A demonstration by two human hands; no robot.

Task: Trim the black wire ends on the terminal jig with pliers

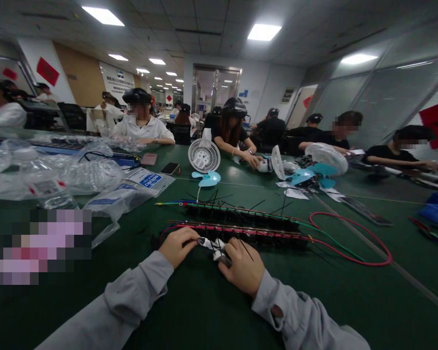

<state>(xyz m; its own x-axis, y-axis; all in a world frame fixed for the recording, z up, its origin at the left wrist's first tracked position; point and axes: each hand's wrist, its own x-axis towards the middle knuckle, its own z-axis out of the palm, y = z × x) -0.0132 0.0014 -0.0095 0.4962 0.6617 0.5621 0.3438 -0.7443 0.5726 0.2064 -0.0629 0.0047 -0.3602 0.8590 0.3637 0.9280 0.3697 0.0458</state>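
My left hand (pixel 178 247) is closed, thumb and fingers pinching the dark end of a small white-and-black piece (pixel 208 242). My right hand (pixel 244 266) is curled around the other end of that piece, where white and grey parts show; its exact kind I cannot tell. A thin black strip sticks up past the right knuckles. Just beyond both hands lies a row of black parts with red wires (pixel 270 234). Behind it runs a second, similar row with green wires (pixel 241 214), and black cable ties stick out of it.
A red cable loop (pixel 386 253) lies to the right. At left are clear plastic bags (pixel 76 170) and a bottle (pixel 51 192). Fan parts, including a white fan guard (pixel 204 155) and blue blades (pixel 206 178), stand farther back, where a co-worker (pixel 237 129) handles a fan.
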